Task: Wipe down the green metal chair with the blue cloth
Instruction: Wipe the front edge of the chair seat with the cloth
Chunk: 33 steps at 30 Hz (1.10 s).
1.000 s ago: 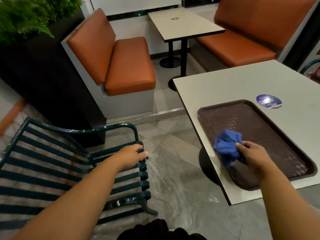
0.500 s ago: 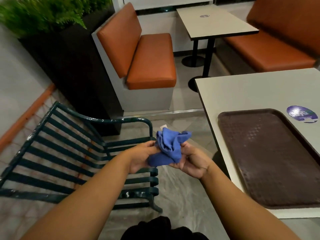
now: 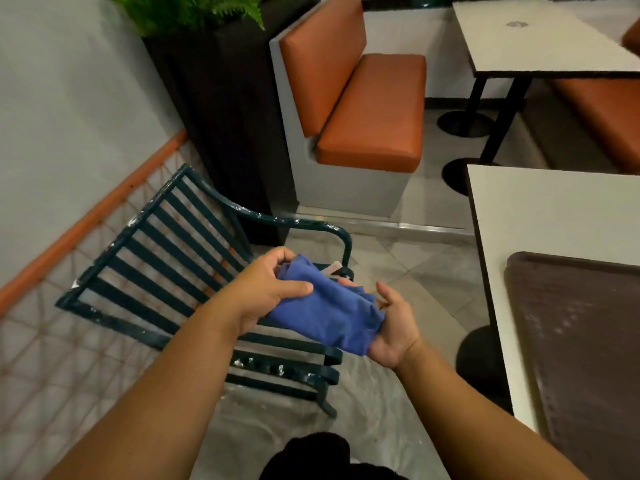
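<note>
One big green metal chair [image 3: 194, 282] is sitting on the floor, low and to the left, right under both hands. Its long slats are running from the arm rail on the right toward the wall on the left. The blue cloth [image 3: 329, 311] is hanging in the air just above the seat, not touching it yet. The left hand [image 3: 266, 292] is pinching the cloth's top end with thumb and fingers. The right hand [image 3: 391, 327] is lying palm up under the other end, fingers loose. The left grip is nearer the chair back, so I think it should wipe first, going along the slats.
</note>
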Each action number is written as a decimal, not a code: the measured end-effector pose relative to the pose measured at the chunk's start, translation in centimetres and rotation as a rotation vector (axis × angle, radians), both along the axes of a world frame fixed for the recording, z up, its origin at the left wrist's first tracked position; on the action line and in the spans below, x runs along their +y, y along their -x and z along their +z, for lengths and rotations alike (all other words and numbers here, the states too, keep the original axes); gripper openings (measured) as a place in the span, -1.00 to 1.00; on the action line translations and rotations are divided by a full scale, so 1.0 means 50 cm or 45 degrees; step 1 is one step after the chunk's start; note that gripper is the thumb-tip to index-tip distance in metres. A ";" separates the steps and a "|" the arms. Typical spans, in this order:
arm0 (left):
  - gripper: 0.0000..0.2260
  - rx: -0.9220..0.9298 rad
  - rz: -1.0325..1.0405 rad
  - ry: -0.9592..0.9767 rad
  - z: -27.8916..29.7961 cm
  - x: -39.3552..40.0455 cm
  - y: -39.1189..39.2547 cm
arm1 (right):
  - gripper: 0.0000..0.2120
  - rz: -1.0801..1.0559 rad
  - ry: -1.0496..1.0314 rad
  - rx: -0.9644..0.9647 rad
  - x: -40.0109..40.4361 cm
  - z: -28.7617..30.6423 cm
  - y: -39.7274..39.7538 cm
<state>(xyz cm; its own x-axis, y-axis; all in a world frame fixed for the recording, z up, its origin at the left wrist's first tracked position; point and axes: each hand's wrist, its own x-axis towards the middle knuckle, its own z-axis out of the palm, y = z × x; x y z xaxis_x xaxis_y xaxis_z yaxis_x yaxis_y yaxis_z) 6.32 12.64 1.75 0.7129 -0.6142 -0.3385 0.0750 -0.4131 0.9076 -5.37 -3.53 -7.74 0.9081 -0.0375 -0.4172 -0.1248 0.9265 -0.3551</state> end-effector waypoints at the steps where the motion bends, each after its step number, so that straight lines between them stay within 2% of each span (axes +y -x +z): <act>1: -0.80 -0.022 -0.017 -0.026 0.000 0.007 -0.005 | -0.41 0.058 0.000 -0.010 0.001 -0.005 -0.007; 2: -0.81 -0.034 -0.024 -0.043 -0.002 0.012 -0.010 | -0.34 0.142 0.047 -0.027 0.003 -0.008 -0.013; 5: -0.82 -0.070 0.001 -0.075 -0.014 0.028 -0.020 | -0.25 0.412 0.412 -0.033 0.010 -0.021 -0.037; 8: -0.83 -0.077 0.050 -0.115 -0.036 0.049 -0.031 | -0.22 0.557 0.498 -0.009 0.008 -0.032 -0.057; 14: -0.79 -0.021 0.177 -0.130 -0.102 0.081 -0.037 | -0.45 0.604 0.194 -0.193 0.033 -0.045 -0.080; 19: -0.72 -0.209 0.228 -0.237 -0.156 0.079 -0.033 | -0.54 0.627 0.013 -0.325 0.078 -0.070 -0.084; 23: -0.74 -0.299 0.292 -0.303 -0.194 0.080 -0.035 | -0.44 0.631 0.004 -0.218 0.095 -0.113 -0.097; 31: -0.73 -0.335 0.201 -0.318 -0.284 0.073 -0.034 | -0.41 0.645 0.000 -0.084 0.108 -0.203 -0.095; 33: -0.71 -0.352 0.226 -0.343 -0.317 0.072 -0.032 | -0.33 0.626 0.006 0.007 0.103 -0.227 -0.090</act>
